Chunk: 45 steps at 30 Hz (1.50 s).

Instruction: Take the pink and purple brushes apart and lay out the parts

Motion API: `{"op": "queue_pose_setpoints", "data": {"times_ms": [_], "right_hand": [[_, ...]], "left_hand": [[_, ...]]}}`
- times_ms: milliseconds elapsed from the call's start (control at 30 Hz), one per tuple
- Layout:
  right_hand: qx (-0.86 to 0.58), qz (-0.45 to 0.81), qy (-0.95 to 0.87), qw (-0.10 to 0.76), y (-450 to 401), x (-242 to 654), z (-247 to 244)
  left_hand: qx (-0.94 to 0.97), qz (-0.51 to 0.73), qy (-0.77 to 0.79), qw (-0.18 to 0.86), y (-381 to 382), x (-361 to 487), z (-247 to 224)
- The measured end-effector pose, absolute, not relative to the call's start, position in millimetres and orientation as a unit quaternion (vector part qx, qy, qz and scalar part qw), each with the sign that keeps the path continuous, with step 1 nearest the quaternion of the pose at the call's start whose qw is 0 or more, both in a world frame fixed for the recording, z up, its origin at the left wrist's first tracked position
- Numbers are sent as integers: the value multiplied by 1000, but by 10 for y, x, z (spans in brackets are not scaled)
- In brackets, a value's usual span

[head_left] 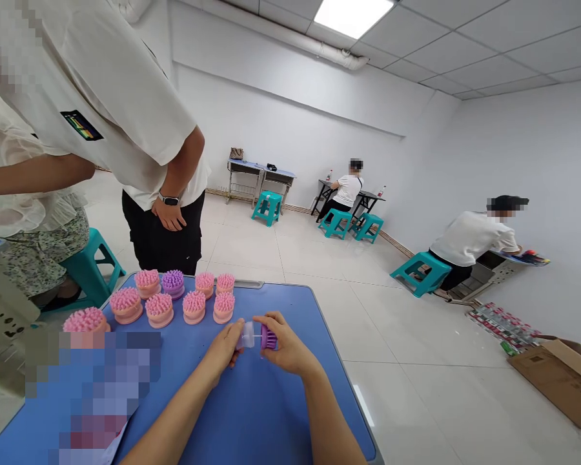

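Note:
Above the blue desk (271,413), my left hand (225,349) is closed around a translucent plastic cup-like part (248,335). Facing it, my right hand (285,342) grips a purple bristled brush head (268,337) by its edges, bristles toward the palm. A thin pale stem spans the small gap between the two parts. To the left of my hands stand several pink scrub brushes (159,310), bristles up on round bases. One purple scrub brush (173,284) is in the back row among them.
A pixelated sheet (111,394) lies at the desk's left. A person in a white shirt (164,155) stands behind the desk; another sits at left. Farther off are seated people, teal stools (267,208), bottle packs (506,326) and a cardboard box (556,381).

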State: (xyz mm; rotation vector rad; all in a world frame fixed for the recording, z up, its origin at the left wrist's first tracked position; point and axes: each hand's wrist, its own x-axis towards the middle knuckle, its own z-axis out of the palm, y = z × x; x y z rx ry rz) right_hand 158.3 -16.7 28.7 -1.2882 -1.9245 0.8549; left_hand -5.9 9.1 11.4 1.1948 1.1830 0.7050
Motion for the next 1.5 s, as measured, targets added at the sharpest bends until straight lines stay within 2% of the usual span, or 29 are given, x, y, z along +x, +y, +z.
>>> {"op": "queue_pose_setpoints", "data": {"times_ms": [200,400,733,967,1100,1300,1500], "right_hand": [[-627,268,-583,441,-51,1795,275],[-709,175,-461,504,285,2164,152],[-744,117,-429,499,713,2464,-112],[-724,119,-421,534,542,2395,-9],[-689,213,-455,523,225,2118,120],[-553,503,-534,394,-117,1603,181],[-497,570,-514,404,-176,1530,155]], "left_hand": [[493,348,510,613,88,-43,112],[488,341,508,623,111,-27,111],[448,373,515,628,82,35,98],[477,352,493,637,79,4,150],[500,373,465,628,79,13,136],[587,385,442,558,74,-3,72],[613,384,424,545,77,-2,29]]}}
